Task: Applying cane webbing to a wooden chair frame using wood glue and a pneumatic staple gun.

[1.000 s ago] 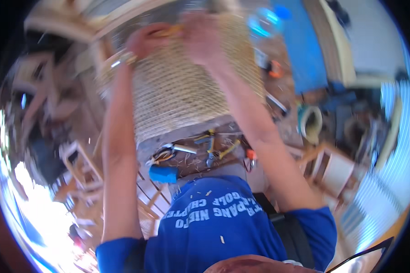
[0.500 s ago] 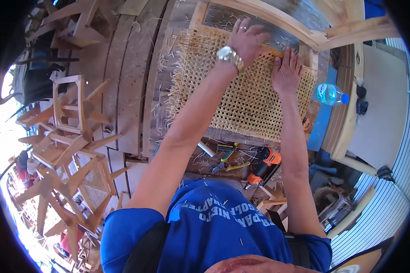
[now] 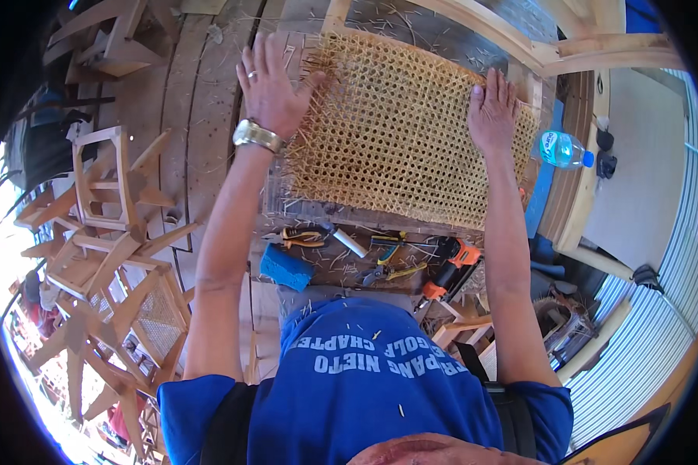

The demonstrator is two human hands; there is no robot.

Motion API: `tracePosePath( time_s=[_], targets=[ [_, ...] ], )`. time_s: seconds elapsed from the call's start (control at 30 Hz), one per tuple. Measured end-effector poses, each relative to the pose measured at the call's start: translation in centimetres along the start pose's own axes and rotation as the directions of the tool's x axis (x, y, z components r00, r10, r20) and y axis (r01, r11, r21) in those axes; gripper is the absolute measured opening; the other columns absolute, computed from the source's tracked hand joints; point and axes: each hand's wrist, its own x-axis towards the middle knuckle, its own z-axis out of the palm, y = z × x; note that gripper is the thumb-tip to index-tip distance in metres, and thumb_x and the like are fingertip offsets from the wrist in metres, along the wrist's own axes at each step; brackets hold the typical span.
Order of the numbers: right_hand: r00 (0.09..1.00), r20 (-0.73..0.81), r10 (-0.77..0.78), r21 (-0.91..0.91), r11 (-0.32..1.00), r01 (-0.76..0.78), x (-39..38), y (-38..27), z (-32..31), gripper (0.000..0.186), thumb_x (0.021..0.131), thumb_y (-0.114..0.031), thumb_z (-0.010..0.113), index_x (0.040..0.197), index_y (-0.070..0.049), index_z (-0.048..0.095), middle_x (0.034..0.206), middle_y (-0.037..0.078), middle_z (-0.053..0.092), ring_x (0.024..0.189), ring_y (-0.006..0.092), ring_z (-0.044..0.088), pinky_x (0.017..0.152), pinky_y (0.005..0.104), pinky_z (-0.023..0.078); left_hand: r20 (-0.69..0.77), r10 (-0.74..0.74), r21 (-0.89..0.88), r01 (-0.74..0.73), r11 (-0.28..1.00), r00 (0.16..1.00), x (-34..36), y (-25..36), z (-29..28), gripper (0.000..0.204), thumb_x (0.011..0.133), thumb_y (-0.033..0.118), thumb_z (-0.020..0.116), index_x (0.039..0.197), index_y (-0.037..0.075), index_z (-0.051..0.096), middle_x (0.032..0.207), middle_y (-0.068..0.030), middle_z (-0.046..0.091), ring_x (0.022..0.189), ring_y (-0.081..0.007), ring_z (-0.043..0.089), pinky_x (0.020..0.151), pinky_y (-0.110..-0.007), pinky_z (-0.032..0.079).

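A sheet of woven cane webbing [image 3: 395,128] lies flat on the workbench, with frayed strand ends along its left edge. My left hand [image 3: 278,94], wearing a ring and a metal wristwatch, is spread open at that left edge, its thumb toward the loose strands. Whether it touches them I cannot tell. On the sheet's right part my right hand [image 3: 493,122] rests flat, fingers stretched out toward the far edge. Neither hand holds anything.
Pliers [image 3: 306,235], a blue block [image 3: 285,267], a white tube [image 3: 349,241], more hand tools and an orange-black power drill [image 3: 451,267] lie along the near side. A water bottle [image 3: 564,149] is at the right. Wooden frame pieces [image 3: 457,32] stand beyond; chair frames [image 3: 105,182] crowd the left.
My left hand has swept from the far middle of the cane sheet to its left edge. The right hand has stayed nearly in place.
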Motion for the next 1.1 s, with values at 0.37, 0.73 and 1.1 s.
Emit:
tracePosePath(
  time_s=[0.37,0.73,1.1],
  targets=[
    [1.000,-0.030,-0.006,0.014,1.000,0.007,-0.2,-0.2,-0.2,0.063,0.102,-0.051,0.024,0.153,-0.014,0.028,0.157,0.012,0.029,0.147,0.0366,0.020,0.119,0.0515,0.011,0.426,-0.340,-0.734,0.540,0.411,0.838,1.8,1.5,1.3,0.047,0.086,0.037,0.062,0.114,-0.001,0.065,0.107,-0.0133,0.071,0.097,-0.0229,0.067,0.082,-0.035,0.051],
    [0.999,-0.030,-0.010,0.036,0.999,0.011,0.0,-0.3,-0.6,0.061,0.102,-0.049,0.030,0.152,-0.014,0.030,0.156,0.013,0.032,0.145,0.0398,0.022,0.119,0.0534,0.013,0.470,-0.260,-0.753,0.537,0.381,0.844,2.6,1.8,1.3,0.043,0.077,0.038,0.082,0.101,0.004,0.073,0.083,-0.0041,0.073,0.070,-0.0116,0.065,0.065,-0.027,0.051],
    [0.999,-0.042,0.002,0.075,0.997,0.001,-0.1,0.1,-0.2,0.063,0.102,-0.051,0.025,0.153,-0.015,0.029,0.156,0.013,0.031,0.147,0.0374,0.019,0.119,0.0534,0.011,0.355,-0.283,-0.863,0.429,0.269,0.891,1.5,2.2,1.9,0.038,0.078,0.027,0.084,0.104,0.003,0.071,0.088,-0.0054,0.073,0.077,-0.0095,0.066,0.069,-0.024,0.053]
  ],
)
